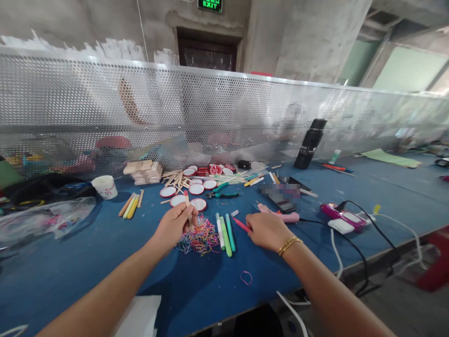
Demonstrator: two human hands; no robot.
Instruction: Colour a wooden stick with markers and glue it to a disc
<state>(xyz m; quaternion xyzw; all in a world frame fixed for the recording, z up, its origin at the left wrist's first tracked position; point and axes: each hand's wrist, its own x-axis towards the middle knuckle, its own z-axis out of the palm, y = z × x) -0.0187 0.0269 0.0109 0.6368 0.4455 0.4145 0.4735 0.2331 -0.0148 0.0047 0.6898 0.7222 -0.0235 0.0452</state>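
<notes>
My left hand (177,224) pinches a wooden craft stick (187,199) upright, its top end coloured red-pink. Below that hand spreads a pile of colourful rubber bands (201,236). My right hand (268,230), a gold bracelet on its wrist, is closed round a pink marker (241,224) held low over the blue table. A small pale piece (235,213) lies near the marker's end. Between the hands rest several markers: a white-green one (220,231), a light green one (228,236) and a turquoise one (230,232). Just beyond my right hand is a pink glue gun (280,215).
Red-rimmed round lids (196,188), loose craft sticks (177,179) and teal-handled pliers (220,193) lie beyond the hands. Left stand a paper cup (105,187) and coloured sticks (130,206). Right are a phone (280,199), black bottle (310,144) and purple power strip (343,217) with cables.
</notes>
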